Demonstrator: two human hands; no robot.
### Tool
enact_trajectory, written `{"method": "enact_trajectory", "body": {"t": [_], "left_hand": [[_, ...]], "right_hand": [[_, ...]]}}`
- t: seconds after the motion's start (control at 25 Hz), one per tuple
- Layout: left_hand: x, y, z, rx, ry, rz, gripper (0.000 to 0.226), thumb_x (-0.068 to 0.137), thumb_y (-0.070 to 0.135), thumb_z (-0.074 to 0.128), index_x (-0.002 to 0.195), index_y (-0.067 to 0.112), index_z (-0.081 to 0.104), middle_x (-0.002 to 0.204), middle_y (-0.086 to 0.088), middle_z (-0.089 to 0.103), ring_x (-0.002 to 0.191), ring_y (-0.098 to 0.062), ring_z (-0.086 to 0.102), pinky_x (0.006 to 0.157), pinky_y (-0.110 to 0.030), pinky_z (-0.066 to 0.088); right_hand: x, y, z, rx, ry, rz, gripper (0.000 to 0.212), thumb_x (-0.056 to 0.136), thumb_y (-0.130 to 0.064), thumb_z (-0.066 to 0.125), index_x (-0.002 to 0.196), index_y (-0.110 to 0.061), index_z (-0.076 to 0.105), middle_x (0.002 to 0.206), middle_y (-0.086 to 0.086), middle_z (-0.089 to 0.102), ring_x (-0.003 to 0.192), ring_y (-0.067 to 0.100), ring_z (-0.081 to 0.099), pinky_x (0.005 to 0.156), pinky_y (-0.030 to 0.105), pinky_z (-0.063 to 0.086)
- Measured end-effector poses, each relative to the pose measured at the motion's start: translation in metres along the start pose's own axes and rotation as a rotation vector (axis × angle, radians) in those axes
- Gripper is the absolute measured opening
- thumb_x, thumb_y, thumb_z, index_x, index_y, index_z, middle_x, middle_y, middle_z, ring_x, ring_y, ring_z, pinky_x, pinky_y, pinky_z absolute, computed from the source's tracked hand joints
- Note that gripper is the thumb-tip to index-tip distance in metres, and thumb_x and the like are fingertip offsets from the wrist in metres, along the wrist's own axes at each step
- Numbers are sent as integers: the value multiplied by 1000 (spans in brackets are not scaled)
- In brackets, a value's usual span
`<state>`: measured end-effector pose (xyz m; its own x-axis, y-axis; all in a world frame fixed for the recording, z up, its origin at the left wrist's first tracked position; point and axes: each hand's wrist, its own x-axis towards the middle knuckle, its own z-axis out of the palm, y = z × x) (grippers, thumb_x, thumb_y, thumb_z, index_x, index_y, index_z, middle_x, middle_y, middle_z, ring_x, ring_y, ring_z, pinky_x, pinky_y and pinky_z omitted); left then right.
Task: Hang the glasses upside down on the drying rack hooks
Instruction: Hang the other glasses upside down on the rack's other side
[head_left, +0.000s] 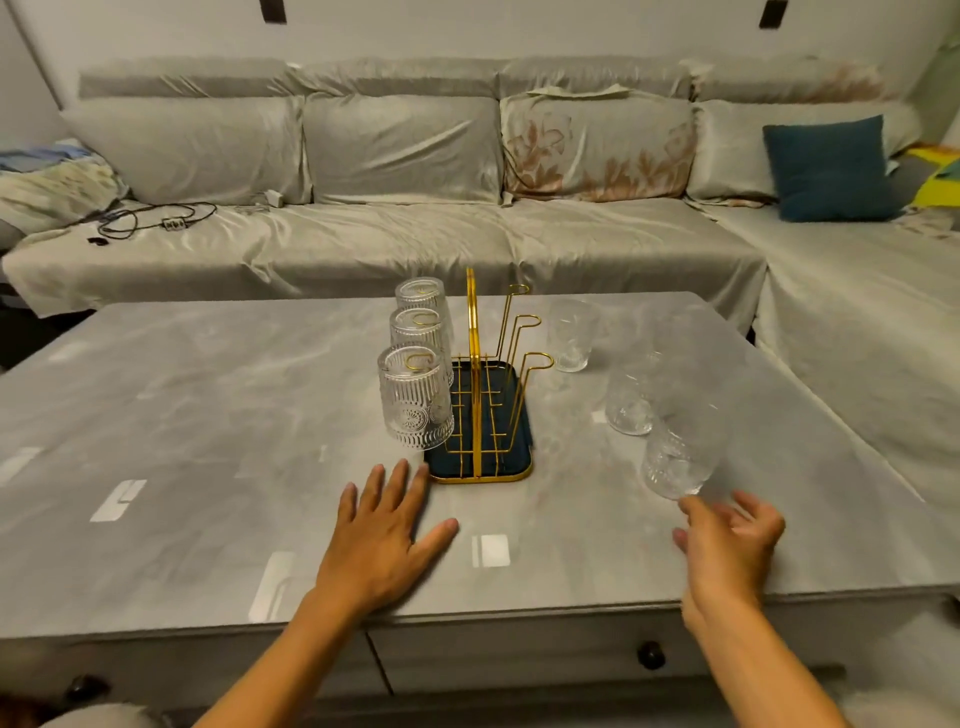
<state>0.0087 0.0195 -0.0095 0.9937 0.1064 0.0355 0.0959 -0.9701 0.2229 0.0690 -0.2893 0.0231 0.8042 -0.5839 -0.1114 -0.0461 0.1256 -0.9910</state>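
A gold wire drying rack (474, 364) on a dark blue tray (522, 447) stands mid-table. Three ribbed glasses hang upside down on its left hooks: near (413, 400), middle (418, 330), far (422, 293). The three right hooks (537, 358) are bare. Three clear glasses stand upright right of the rack: far (570, 335), middle (629, 397), near (675, 457). My left hand (384, 535) lies flat on the table, fingers spread, just in front of the tray. My right hand (730, 535) is open, fingertips just below the near upright glass, holding nothing.
The grey marble-look table (208, 415) has drawers with dark knobs (650, 653) at its front edge. A long sofa (415, 208) with grey covers runs behind and to the right, bearing a teal cushion (828, 166) and a cable (145, 215).
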Motion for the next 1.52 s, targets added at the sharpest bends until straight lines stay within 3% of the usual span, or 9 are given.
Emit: {"method": "enact_trajectory", "body": {"t": [0.16, 0.32, 0.44, 0.56, 0.76, 0.92, 1.08, 1.24, 1.52], "left_hand": [[-5, 3, 0, 26, 8, -95, 88, 73, 86, -6, 148, 41, -15, 158, 4, -21, 146, -25, -21, 114, -55, -17], [-7, 7, 0, 22, -8, -171, 91, 71, 88, -6, 150, 41, -9, 161, -1, -18, 146, -29, -22, 114, -59, -16], [-6, 7, 0, 21, -8, -166, 90, 72, 87, -6, 149, 41, -10, 161, -2, -18, 145, -29, -22, 114, -60, -15], [-6, 5, 2, 18, 6, -167, 90, 72, 88, -6, 149, 41, -11, 161, -1, -18, 145, -28, -23, 113, -59, -16], [-5, 4, 3, 16, 13, -159, 91, 71, 87, -8, 148, 40, -13, 160, 0, -21, 144, -28, -25, 113, -58, -18], [-5, 4, 5, 13, 20, -166, 90, 71, 88, -9, 147, 40, -16, 160, 0, -22, 144, -27, -27, 113, -58, -19], [-4, 5, 5, 12, 24, -181, 89, 71, 88, -8, 147, 42, -15, 160, 1, -20, 144, -26, -26, 113, -58, -19], [-4, 7, 4, 11, 17, -185, 90, 69, 89, -9, 147, 44, -13, 160, 2, -21, 144, -26, -26, 113, -58, -18], [-6, 7, 2, 19, 17, -185, 89, 70, 88, -8, 148, 45, -12, 160, 2, -21, 144, -27, -25, 114, -58, -17]], "right_hand": [[39, -9, -2, -305, -243, -148, 91, 70, -18, 80, 140, -35, 25, 141, -1, 40, 111, 16, 44, 84, 32, 42], [46, -7, 5, -543, -300, -196, 79, 67, -35, 79, 128, -40, 30, 124, 4, 56, 103, 34, 55, 88, 49, 48], [41, -18, 2, -516, -390, -370, 72, 64, -34, 84, 116, -41, 34, 116, -1, 54, 95, 25, 56, 69, 36, 49], [32, -45, 7, -438, -533, -470, 64, 63, -34, 85, 114, -38, 45, 112, -5, 55, 95, 21, 58, 66, 29, 50], [19, -131, 40, -187, -475, -523, 62, 57, -53, 82, 110, -39, 53, 114, 0, 60, 96, 21, 62, 72, 44, 57], [6, -173, 75, -375, -450, -677, 61, 57, -72, 72, 102, -36, 52, 96, -10, 61, 85, 16, 62, 68, 49, 57], [-5, -166, 101, -544, -451, -845, 65, 70, -68, 64, 122, -29, 61, 117, 1, 68, 103, 19, 62, 87, 37, 51], [-13, -140, 118, -721, -432, -1011, 61, 78, -61, 62, 128, -25, 58, 119, 9, 64, 107, 29, 56, 82, 37, 45], [-13, -102, 131, -818, -493, -1020, 55, 81, -54, 62, 129, -26, 57, 116, 6, 63, 103, 28, 52, 72, 30, 38]]}}
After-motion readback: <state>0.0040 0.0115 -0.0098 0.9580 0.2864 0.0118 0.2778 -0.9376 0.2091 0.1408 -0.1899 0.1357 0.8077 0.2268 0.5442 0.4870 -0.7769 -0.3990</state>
